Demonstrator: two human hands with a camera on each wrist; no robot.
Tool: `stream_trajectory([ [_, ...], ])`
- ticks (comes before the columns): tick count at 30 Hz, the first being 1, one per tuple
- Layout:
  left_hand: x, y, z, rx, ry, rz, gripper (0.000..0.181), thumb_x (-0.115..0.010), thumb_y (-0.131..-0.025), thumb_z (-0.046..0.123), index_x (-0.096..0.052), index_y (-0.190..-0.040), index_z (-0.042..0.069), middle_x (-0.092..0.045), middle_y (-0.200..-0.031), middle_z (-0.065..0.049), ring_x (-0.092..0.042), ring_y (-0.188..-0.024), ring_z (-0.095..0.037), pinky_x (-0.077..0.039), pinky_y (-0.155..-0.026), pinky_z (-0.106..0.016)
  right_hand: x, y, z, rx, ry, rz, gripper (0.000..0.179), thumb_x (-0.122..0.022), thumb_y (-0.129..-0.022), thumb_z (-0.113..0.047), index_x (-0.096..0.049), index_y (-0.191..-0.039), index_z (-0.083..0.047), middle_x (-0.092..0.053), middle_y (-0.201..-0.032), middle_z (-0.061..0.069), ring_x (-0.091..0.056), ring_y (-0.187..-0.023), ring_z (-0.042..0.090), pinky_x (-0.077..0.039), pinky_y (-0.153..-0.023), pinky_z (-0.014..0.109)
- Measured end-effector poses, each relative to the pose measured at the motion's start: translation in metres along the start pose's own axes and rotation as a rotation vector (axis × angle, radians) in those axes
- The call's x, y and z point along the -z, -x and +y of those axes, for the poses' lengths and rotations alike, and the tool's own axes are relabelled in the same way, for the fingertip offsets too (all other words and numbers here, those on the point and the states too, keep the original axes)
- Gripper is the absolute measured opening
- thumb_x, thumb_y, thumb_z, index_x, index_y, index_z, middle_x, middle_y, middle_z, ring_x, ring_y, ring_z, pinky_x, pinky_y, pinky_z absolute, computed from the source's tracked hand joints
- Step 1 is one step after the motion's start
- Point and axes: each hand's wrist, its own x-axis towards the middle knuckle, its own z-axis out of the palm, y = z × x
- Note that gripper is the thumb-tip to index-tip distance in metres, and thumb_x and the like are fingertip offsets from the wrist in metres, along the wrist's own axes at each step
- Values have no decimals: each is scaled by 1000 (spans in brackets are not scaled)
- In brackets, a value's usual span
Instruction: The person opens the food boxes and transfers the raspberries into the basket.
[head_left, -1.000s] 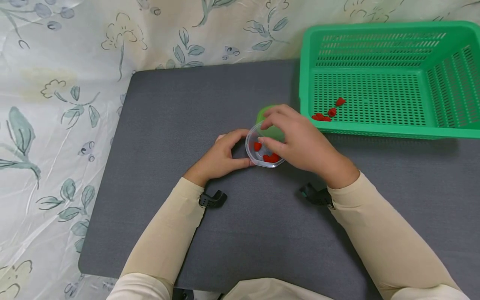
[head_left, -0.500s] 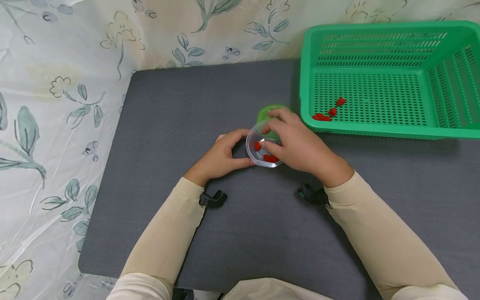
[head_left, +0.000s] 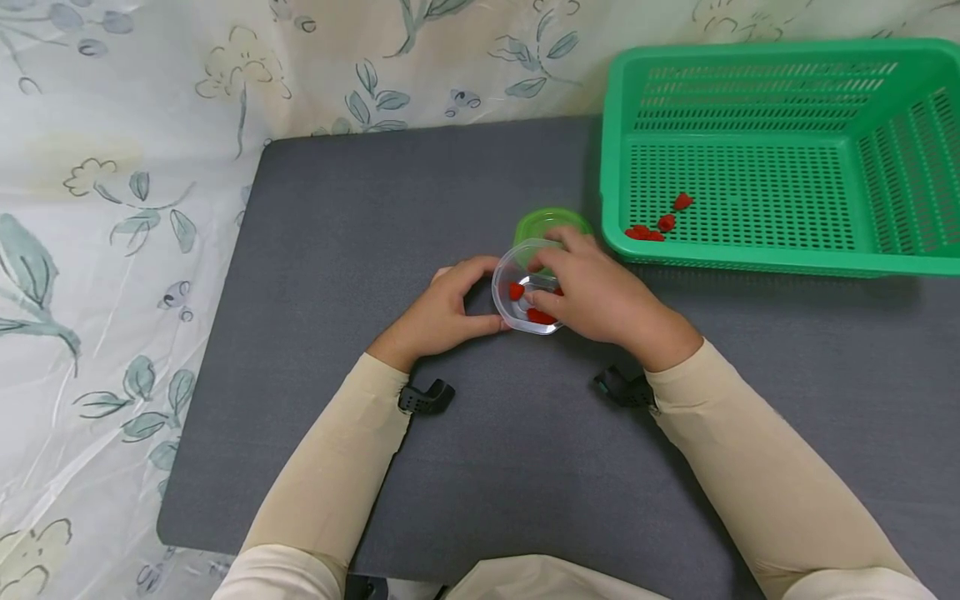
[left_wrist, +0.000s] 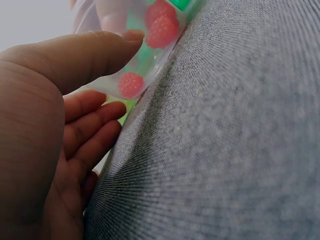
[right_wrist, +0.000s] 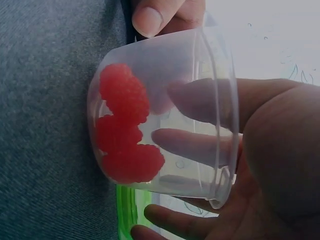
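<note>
A clear plastic tub (head_left: 506,311) stands on the grey table, holding several red raspberries (right_wrist: 132,162) at its bottom. My left hand (head_left: 452,310) holds the tub from the left, thumb at the near side and forefinger at the far side. In the left wrist view its other fingers (left_wrist: 95,127) curl loosely beside the tub. My right hand (head_left: 603,292) reaches over the rim, thumb and forefinger inside the tub. The right wrist view shows these two fingertips apart above the raspberries, with nothing between them; its other fingers stay outside. A green lid (head_left: 542,222) lies just behind the tub.
A green slotted basket (head_left: 750,256) stands at the back right, with several raspberries (head_left: 667,222) in its near left corner. Floral sheeting (head_left: 300,75) hangs behind and left of the grey tabletop (head_left: 360,217). A black wrist camera (head_left: 426,397) sits at my left wrist.
My right hand has moved a little left and down, its thumb and forefinger lowering into the tub. More of the green lid shows. The left hand and the tub have stayed still.
</note>
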Motion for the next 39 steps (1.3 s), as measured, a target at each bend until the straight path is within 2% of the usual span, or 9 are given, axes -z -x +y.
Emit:
stream_trajectory([
  [9, -1, -1, -1, -8, -2, 5, 64, -91, -92, 25, -62, -147, 10, -66, -143, 3, -54, -134, -8, -27, -117, -43, -1, 0, 1, -33, 23, -9, 32, -75, -103, -24, -73, -128, -4, -36, -164, 22, -41, -144, 42, -48, -103, 53],
  [18, -1, -1, 0, -3, 20, -1, 64, -91, -92, 24, -62, -147, 9, -66, -142, 2, -55, -133, -11, -27, -117, -45, -1, 0, 2, -34, 33, -15, 25, -75, -102, -23, -76, -115, -2, -38, -160, 25, -52, -129, 39, -50, -96, 49],
  [26, 0, -1, 2, -5, 20, 2, 64, -91, -92, 25, -63, -146, 9, -66, -142, 1, -55, -132, -11, -27, -116, -44, -2, -1, 3, -61, 20, -16, 35, -76, -102, -27, -74, -126, -1, -37, -162, 22, -51, -132, 38, -50, -100, 51],
  [39, 1, -1, 0, 0, 21, -5, 63, -91, -92, 24, -62, -147, 11, -65, -142, 4, -55, -132, -9, -27, -115, -43, -4, -3, 3, -63, 24, -12, 36, -75, -102, -27, -73, -129, -3, -40, -158, 21, -50, -128, 37, -50, -98, 51],
])
